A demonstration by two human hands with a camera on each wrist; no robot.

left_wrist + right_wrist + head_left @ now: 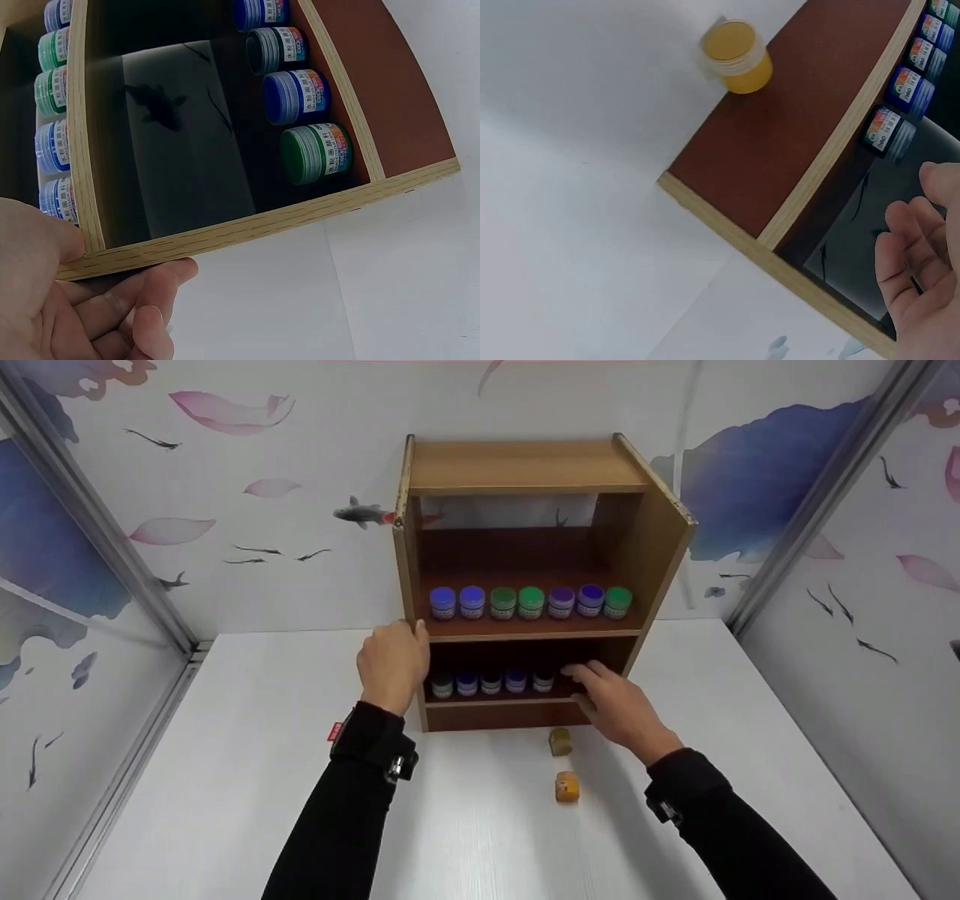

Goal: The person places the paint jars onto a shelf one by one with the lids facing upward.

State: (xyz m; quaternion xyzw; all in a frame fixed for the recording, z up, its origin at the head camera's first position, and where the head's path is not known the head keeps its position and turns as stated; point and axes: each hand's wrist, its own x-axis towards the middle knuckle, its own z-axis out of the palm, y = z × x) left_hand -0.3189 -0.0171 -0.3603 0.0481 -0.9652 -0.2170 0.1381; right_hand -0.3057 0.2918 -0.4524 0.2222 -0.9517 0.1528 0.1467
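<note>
A small wooden shelf [525,636] stands against the back wall. My left hand [394,666] grips its left side panel, the thumb on the inner side and the fingers outside, as the left wrist view shows. On the lower level is a row of paint jars, ending at the right with a dark jar [543,682]. Just right of that jar, my right hand [619,706] reaches into the lower compartment with loosely bent fingers and nothing between them. In the right wrist view the fingers are apart from the dark jar [889,133].
Several blue, green and purple paint jars [531,603] line the upper level. On the white table [480,825] in front of the shelf are a dark yellow jar [560,742] and an orange-yellow jar [568,787]. Patterned wall panels [847,547] enclose the sides.
</note>
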